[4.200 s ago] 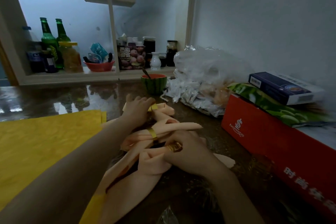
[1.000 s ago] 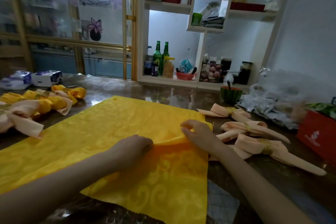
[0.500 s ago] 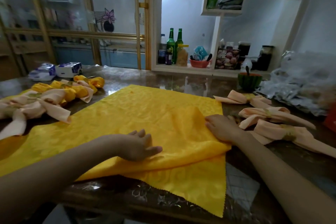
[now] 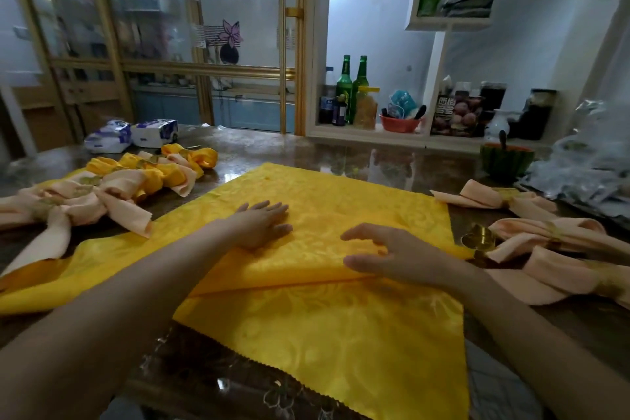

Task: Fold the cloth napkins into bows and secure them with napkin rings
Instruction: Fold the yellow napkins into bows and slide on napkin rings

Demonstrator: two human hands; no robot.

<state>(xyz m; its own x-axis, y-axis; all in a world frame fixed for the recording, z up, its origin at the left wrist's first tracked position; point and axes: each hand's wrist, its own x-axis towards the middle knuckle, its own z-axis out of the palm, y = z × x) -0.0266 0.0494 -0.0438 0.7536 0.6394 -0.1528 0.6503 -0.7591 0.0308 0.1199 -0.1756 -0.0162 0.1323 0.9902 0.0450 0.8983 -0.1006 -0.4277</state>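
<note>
A yellow patterned napkin (image 4: 341, 334) lies spread across the dark table, with one fold running across its middle. My left hand (image 4: 262, 223) lies flat on the folded layer, fingers straight. My right hand (image 4: 392, 256) hovers over the fold's edge with relaxed, slightly bent fingers, thumb under the edge. A loose gold napkin ring (image 4: 479, 238) stands by the napkin's right edge. Finished peach bows (image 4: 545, 239) with gold rings lie at right. More peach and yellow bows (image 4: 119, 181) are piled at left.
A green watermelon-pattern bowl (image 4: 506, 160) and crumpled plastic bags (image 4: 593, 167) sit at the back right. Tissue packs (image 4: 133, 135) lie at the back left. A white shelf unit (image 4: 409, 112) with bottles and jars stands behind the table. The table's front edge is near me.
My left hand has slid forward onto the upper folded layer. My right hand has moved left from the napkin's right edge toward the middle of the fold. The gold ring now shows.
</note>
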